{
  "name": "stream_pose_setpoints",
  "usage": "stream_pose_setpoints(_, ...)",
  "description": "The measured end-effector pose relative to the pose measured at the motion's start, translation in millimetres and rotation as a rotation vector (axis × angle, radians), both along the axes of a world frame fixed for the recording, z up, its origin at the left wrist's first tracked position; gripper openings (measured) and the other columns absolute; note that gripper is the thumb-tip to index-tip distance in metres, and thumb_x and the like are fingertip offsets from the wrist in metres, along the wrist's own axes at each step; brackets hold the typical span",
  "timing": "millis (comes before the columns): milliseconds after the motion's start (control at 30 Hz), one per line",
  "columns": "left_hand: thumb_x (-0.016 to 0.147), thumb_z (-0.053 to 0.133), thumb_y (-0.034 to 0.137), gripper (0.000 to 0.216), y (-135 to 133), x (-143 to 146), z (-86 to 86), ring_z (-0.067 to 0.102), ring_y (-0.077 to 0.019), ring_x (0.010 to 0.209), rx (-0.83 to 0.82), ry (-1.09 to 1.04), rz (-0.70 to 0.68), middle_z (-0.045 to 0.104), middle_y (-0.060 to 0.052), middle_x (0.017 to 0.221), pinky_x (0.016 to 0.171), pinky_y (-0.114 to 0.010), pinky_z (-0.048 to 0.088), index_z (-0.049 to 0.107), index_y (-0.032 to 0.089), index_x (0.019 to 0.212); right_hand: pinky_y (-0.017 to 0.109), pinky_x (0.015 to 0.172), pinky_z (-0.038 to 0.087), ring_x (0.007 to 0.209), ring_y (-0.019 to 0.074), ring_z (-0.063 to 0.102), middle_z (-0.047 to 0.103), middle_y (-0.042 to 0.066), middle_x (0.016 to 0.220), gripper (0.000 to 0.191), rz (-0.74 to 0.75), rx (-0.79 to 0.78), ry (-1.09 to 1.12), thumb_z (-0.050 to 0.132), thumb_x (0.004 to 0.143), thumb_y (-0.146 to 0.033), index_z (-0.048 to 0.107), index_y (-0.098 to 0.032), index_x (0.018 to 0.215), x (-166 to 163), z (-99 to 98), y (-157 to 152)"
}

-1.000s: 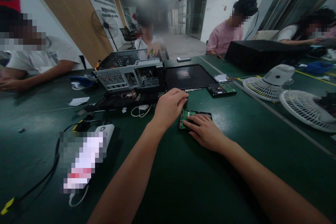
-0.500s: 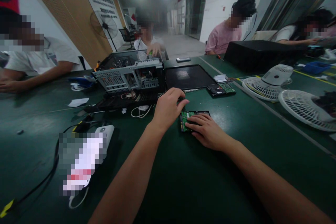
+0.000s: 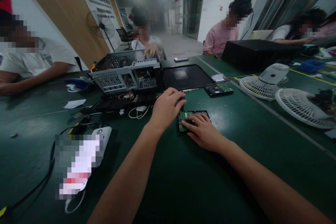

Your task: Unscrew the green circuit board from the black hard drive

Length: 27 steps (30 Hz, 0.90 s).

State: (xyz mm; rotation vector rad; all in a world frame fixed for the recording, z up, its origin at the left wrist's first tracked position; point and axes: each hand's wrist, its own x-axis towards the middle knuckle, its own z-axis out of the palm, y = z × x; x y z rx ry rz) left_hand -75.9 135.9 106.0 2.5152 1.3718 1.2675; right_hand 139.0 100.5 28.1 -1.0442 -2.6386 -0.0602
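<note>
A hard drive with its green circuit board facing up lies flat on the green table. My right hand rests over it, fingers across the board and thumb by its near edge, holding it against the tabletop. At its far left corner, my left hand is raised with curled fingers, thumb and fingertips close together. Something small and dark shows between them, too hidden to name. A second hard drive lies further back to the right, beyond my reach of grip.
An opened computer case stands behind my left hand, beside a black side panel. A power strip with a cable is at left. Two white fan parts and a black case sit at right. Co-workers sit around the table.
The view has shifted slightly, so the scene sits a little further left. Both hands keep nearly the same pose at the hard drive.
</note>
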Motion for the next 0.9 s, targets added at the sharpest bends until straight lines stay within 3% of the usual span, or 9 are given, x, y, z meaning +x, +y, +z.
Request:
stream_pose_setpoints(267, 0.094, 0.062, 0.008, 0.025, -1, 2, 2.2, 0.067, -0.0203, 0.106, -0.007, 0.009, -0.064, 0.07, -0.007, 0.115, 0.097, -0.036, 0.054, 0.068, 0.02, 0.116, 0.059, 0.118, 0.027, 0.142, 0.0304, 0.045, 0.053, 0.011, 0.152, 0.047, 0.026, -0.021, 0.013, 0.056, 0.099, -0.027, 0.055, -0.03, 0.146, 2, -6.0, 3)
stream_pose_setpoints(567, 0.087, 0.078, 0.023, 0.014, 1, 5, -4.4, 0.067, -0.0167, 0.088, 0.004, -0.123, -0.042, 0.067, -0.003, 0.097, 0.082, -0.032, 0.058, 0.074, 0.022, 0.101, 0.058, 0.119, 0.024, 0.144, 0.0285, 0.045, 0.05, 0.009, 0.156, 0.049, 0.058, -0.08, -0.027, 0.059, 0.096, -0.022, 0.056, -0.031, 0.144, 11, -1.3, 9)
stream_pose_setpoints(900, 0.092, 0.071, 0.017, 0.014, -1, 4, -0.7, 0.07, -0.0199, 0.097, 0.017, -0.04, -0.044, 0.075, -0.003, 0.104, 0.09, -0.036, 0.057, 0.073, 0.024, 0.103, 0.06, 0.119, 0.025, 0.144, 0.03, 0.045, 0.051, 0.009, 0.154, 0.052, 0.053, -0.095, 0.003, 0.062, 0.092, -0.021, 0.058, -0.03, 0.143, 12, 3.5, 5)
